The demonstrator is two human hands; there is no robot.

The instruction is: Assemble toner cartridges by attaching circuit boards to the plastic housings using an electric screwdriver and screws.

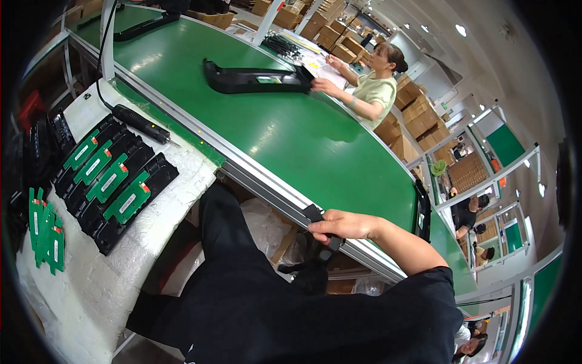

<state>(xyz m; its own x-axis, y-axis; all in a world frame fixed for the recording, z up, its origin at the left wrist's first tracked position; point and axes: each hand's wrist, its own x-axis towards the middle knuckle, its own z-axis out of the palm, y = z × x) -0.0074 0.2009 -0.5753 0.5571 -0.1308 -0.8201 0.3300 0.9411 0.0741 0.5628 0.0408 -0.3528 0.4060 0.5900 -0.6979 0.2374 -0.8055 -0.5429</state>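
My right hand (347,224) reaches to the metal edge rail (267,192) of the green belt, its fingers closed around a small black piece (314,214) there. Part of this piece is covered by the fingers, and I cannot tell its kind or whether it is fixed to the rail. My left hand is out of view. To the left, several black plastic housings (159,173) lie side by side on a white padded bench, with green circuit boards (128,199) on them. More loose green boards (56,246) are piled at the bench's left. A corded electric screwdriver (140,123) rests beyond the housings.
Across the green belt (267,139), a co-worker (376,91) touches a long black housing (257,80). Other black housings lie at the belt's far left (147,25) and right (421,212). Under the rail is a box with clear plastic bags (267,227).
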